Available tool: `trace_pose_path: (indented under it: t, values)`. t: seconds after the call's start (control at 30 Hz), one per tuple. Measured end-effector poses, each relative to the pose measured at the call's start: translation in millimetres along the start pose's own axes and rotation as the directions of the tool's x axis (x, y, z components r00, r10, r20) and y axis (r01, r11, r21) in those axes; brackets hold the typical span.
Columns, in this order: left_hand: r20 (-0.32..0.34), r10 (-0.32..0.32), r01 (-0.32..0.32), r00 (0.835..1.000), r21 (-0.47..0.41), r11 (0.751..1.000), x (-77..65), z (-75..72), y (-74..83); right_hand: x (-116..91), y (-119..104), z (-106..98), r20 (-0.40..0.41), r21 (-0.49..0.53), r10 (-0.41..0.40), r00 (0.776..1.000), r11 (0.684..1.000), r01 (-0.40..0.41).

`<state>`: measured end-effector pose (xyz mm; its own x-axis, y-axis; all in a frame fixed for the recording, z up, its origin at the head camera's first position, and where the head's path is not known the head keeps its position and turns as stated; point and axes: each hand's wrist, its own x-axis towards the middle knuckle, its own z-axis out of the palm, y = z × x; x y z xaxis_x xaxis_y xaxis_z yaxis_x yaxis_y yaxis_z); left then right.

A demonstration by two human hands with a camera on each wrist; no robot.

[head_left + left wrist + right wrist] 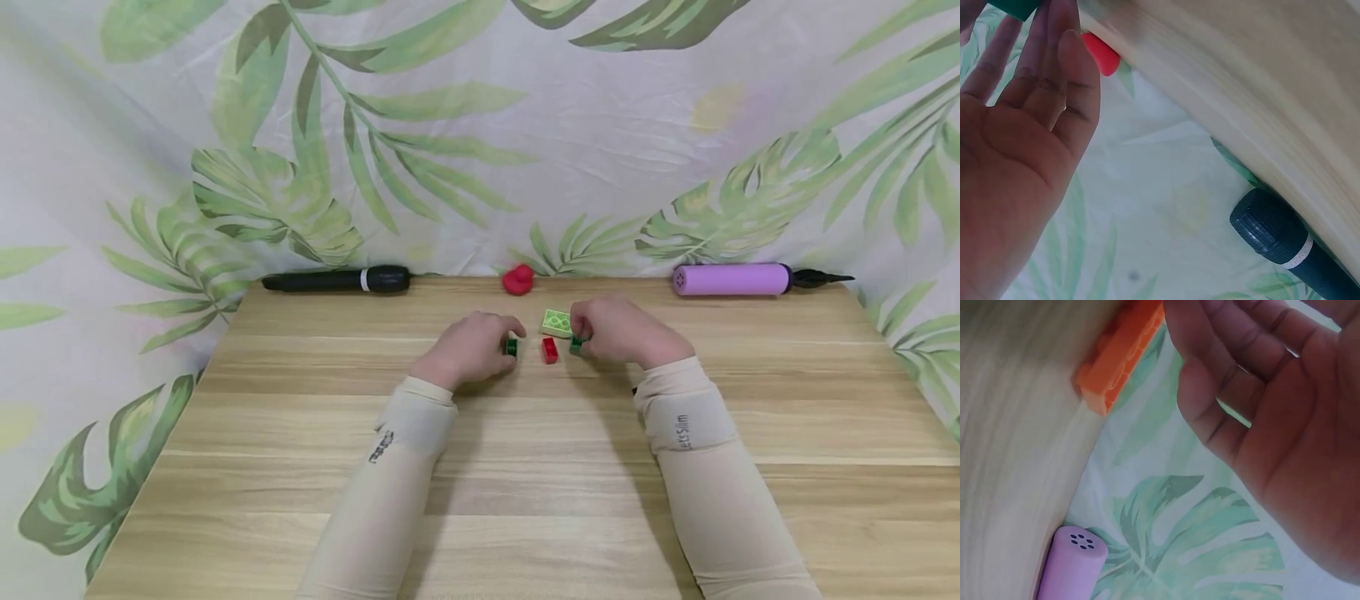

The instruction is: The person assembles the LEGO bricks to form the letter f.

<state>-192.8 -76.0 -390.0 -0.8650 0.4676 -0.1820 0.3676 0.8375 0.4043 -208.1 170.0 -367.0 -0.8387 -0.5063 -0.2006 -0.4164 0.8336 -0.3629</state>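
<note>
Between the thumb and fingers of my left hand (474,344) is a dark green toy brick (512,347); the left wrist view shows part of this green brick (1015,6) at its top edge. My right hand (618,329) pinches another green toy brick (576,344) by its right side, low over the table. A small red brick (550,351) stands between the two hands. Just behind it lies a lime-green brick (557,322), its hollow side up, close to the right fingertips. In the right wrist view a brick (1119,359) beside the fingers looks orange.
At the back edge of the wooden table (525,467) sits a red rubber duck (517,280). A black microphone-shaped object (337,280) lies back left, and a purple hand pump (731,280) back right. A leaf-patterned cloth (465,167) hangs behind.
</note>
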Motion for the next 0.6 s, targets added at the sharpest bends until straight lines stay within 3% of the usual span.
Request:
trace_pose_path:
  t: [0.27,0.6]
  values:
    - [-0.038,0.043,-0.044,0.998,-0.024,0.999,-2.2,-6.7,-3.9,-8,-1,-10,-0.066,0.085,-0.071,0.995,0.993,0.077]
    - [-0.039,0.019,-0.021,0.999,-0.045,0.999,-2.8,-5.2,-1.7,-5,-5,-14,-0.217,0.139,0.004,0.976,0.99,0.027]
